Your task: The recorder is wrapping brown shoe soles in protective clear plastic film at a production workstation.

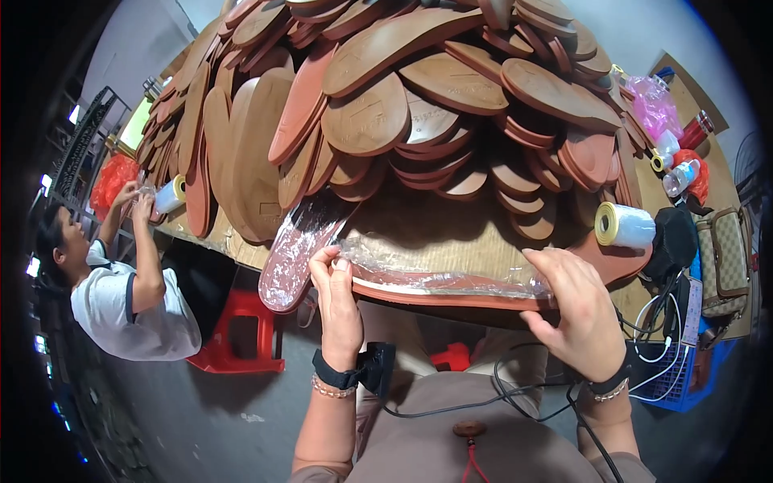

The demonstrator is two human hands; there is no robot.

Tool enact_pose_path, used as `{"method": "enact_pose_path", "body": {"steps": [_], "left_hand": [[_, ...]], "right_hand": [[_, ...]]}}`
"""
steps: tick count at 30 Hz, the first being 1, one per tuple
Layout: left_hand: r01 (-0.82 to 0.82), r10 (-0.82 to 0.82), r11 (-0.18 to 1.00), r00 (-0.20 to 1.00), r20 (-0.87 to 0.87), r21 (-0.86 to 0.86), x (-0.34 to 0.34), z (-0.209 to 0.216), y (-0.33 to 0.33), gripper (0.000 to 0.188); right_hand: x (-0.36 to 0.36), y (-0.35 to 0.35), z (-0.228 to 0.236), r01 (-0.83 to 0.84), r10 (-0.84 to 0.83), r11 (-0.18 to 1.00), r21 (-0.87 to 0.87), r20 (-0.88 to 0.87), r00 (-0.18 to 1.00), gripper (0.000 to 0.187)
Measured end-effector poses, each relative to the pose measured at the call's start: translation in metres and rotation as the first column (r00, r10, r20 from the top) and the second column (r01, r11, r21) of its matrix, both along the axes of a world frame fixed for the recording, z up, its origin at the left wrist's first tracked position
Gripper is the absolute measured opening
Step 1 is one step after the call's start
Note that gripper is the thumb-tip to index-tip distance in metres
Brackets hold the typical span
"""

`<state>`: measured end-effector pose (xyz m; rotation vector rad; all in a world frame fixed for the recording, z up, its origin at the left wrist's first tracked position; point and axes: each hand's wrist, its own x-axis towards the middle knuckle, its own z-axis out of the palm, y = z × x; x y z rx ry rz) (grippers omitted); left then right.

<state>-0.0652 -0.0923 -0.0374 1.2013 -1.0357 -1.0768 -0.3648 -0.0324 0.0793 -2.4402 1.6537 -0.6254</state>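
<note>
A reddish-brown shoe sole [451,299] lies sideways along the table's near edge, its rim toward me. Clear plastic film [403,278] covers its upper side and looks wrinkled. My left hand [336,302] pinches the sole's left end, thumb and fingertips on the film. At the other end, my right hand [578,314] curls around the tip, with fingers over the top and the thumb below. A film-covered sole [286,270] sticks out over the edge beside my left hand. Another bare sole [616,259] rests beyond my right hand.
A tall heap of brown soles [366,117] fills the table's far side. Film rolls [626,225] stand at right and left. A bag [719,258], cables and a bottle [681,178] crowd the right. At left, a co-worker [133,298] handles something near a red stool [241,334].
</note>
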Motion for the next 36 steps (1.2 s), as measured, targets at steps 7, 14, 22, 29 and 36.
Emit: {"method": "enact_pose_path", "body": {"steps": [7,14,22,29,36], "left_hand": [[0.006,0.008,0.999,0.962,0.271,-0.051,0.001,0.001,0.000,0.041],[0.048,-0.046,0.999,0.894,0.446,0.008,0.004,0.028,0.015,0.043],[0.210,-0.106,0.962,0.877,0.469,-0.175,0.004,0.037,0.017,0.092],[0.178,-0.078,0.981,0.737,0.672,-0.081,-0.007,0.054,0.021,0.120],[0.283,-0.264,0.959,0.837,0.479,0.035,0.005,0.057,0.018,0.111]], "right_hand": [[0.065,-0.019,-0.002,-0.105,0.107,0.994,-0.020,0.254,0.961,0.046],[0.083,-0.047,-0.019,-0.024,0.018,1.000,0.007,0.484,0.875,0.009],[0.086,-0.050,-0.033,0.006,-0.044,0.997,0.071,0.537,0.842,0.008],[0.085,-0.050,-0.035,-0.012,-0.014,0.999,0.044,0.538,0.843,0.008],[0.085,-0.051,-0.033,-0.011,-0.015,0.999,0.045,0.528,0.849,0.009]]}}
